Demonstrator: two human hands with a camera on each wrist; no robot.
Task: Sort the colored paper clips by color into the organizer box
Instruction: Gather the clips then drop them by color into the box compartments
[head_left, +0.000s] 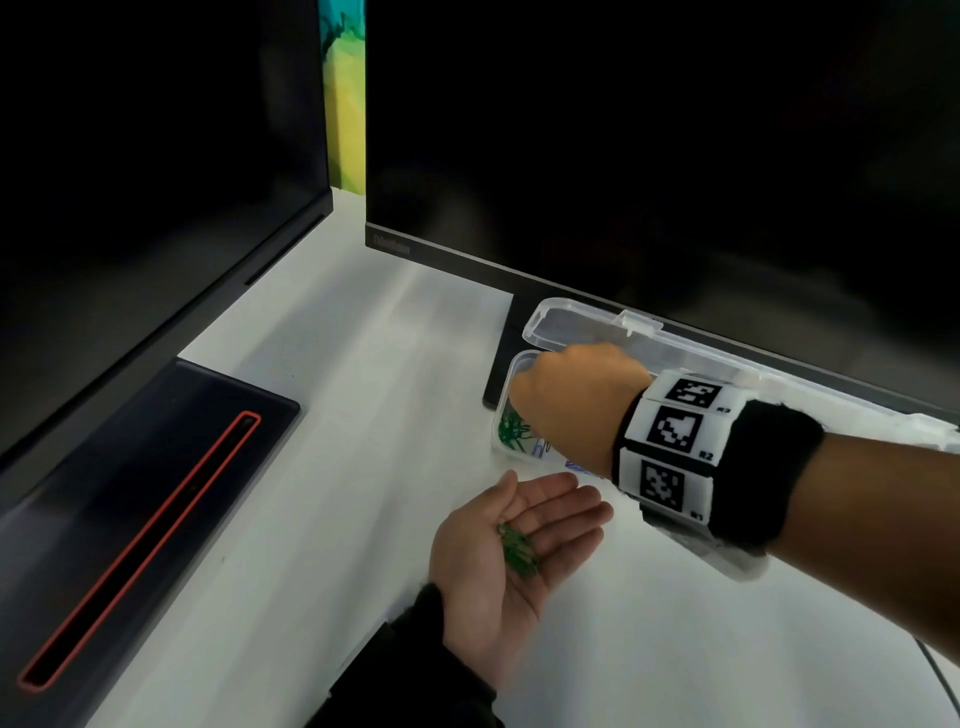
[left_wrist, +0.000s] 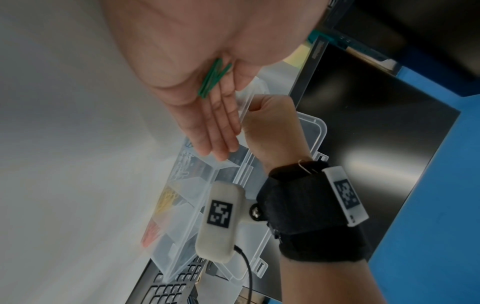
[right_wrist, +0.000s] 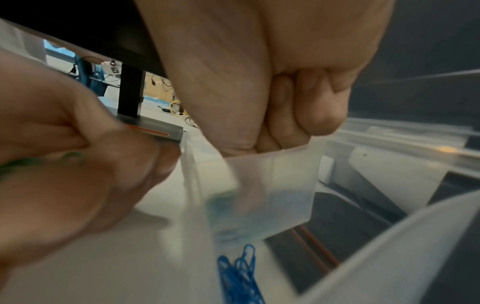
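Observation:
My left hand (head_left: 478, 587) lies palm up and flat on the white desk, with several green paper clips (head_left: 517, 553) loose on the palm (left_wrist: 182, 51). The clear organizer box (head_left: 501, 410) stands just beyond it, lid (head_left: 582, 317) folded back under the monitor. My right hand (head_left: 571, 400) reaches down into the box's left end compartment, where green clips (head_left: 511, 431) lie. Its fingers (right_wrist: 319, 115) are curled at the compartment wall and their tips are hidden, so I cannot tell if they hold a clip. Blue clips (right_wrist: 239, 273) fill the neighbouring compartment.
Other compartments hold white clips (left_wrist: 183, 166), yellow clips (left_wrist: 168, 199) and red clips (left_wrist: 150, 234). A dark monitor (head_left: 649, 156) overhangs the box, and its stand foot (head_left: 498, 364) sits by the box's left end. A second monitor's base (head_left: 156, 493) is at left, a keyboard (left_wrist: 171, 288) to the right.

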